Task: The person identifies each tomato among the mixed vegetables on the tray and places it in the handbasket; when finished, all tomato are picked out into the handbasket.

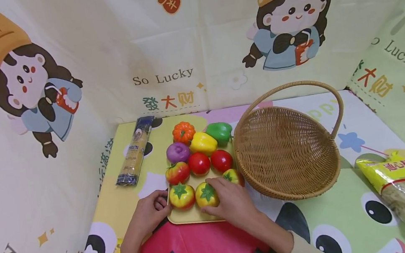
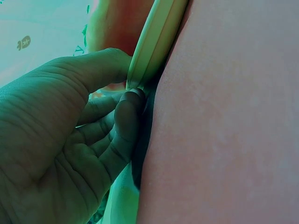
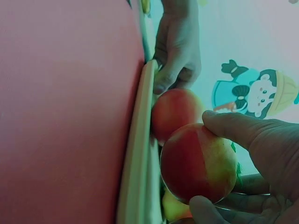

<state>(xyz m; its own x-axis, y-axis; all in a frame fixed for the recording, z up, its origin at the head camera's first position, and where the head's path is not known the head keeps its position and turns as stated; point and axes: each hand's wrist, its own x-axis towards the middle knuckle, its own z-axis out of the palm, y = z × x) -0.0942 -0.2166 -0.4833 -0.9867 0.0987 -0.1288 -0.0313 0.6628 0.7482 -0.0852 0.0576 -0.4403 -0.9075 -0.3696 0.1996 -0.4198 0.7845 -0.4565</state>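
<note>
My left hand (image 1: 149, 212) pinches the left edge of a pale yellow tray (image 1: 189, 217); in the left wrist view its thumb lies over the rim, with the fingers curled at the underside. My right hand (image 1: 231, 201) grips a yellow-and-red toy tomato (image 1: 204, 199) with a green leaf top. Thumb and fingers reach round its sides in the right wrist view. Just left of it sits a similar tomato (image 1: 182, 198). A third yellow-green one (image 1: 232, 176) is partly covered by the right hand. Behind them are a red-yellow tomato (image 1: 178, 173) and two red tomatoes (image 1: 199, 163).
Further back on the tray lie a purple onion (image 1: 178, 152), yellow pepper (image 1: 203, 143), green pepper (image 1: 219, 133) and orange pumpkin (image 1: 184, 132). A handled wicker basket (image 1: 285, 154) stands right of the tray. Packaged pasta (image 1: 135, 151) lies left, a yellow bag (image 1: 404, 190) far right.
</note>
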